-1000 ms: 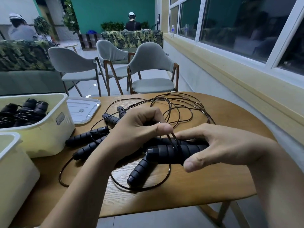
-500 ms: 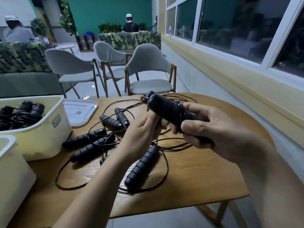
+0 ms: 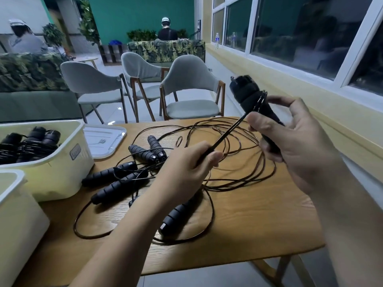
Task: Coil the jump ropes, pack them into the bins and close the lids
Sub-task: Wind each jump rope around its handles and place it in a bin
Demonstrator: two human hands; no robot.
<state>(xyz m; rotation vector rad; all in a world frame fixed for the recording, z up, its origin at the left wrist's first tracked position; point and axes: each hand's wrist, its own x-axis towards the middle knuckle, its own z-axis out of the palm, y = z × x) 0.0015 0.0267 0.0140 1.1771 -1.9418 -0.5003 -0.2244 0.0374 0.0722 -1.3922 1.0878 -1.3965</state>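
Wooden table [image 3: 259, 220], cream bin [image 3: 62, 175] at left, second bin [image 3: 20, 224] nearer, flat white lid [image 3: 103, 139], black jump ropes [image 3: 116, 188] tangled mid-table

Free tabletop [image 3: 269, 224] near right; tangled ropes [image 3: 116, 188] centre, bins [image 3: 62, 168] crowding left.
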